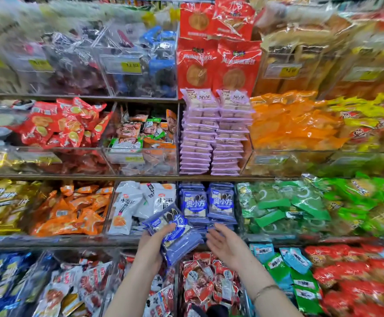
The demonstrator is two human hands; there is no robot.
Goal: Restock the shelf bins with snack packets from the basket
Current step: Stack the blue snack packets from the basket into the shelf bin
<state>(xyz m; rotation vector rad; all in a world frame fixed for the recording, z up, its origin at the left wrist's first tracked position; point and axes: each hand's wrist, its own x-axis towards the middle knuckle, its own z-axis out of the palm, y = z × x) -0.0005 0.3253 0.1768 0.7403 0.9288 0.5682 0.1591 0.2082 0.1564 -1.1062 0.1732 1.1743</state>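
My left hand [152, 244] grips a small stack of blue snack packets [175, 234], tilted, in front of the middle shelf. Just behind them the clear shelf bin [206, 225] holds two upright rows of the same blue packets [208, 202]. My right hand [225, 244] hovers to the right of the held stack with fingers spread and relaxed, holding nothing. Its fingertips are near the bin's front edge. The basket is out of view.
White packets [136, 202] fill the bin to the left, green packets [278, 202] the bin to the right. Purple packet stacks [214, 138] stand on the shelf above. Red and white packets [209, 280] lie in bins below my arms.
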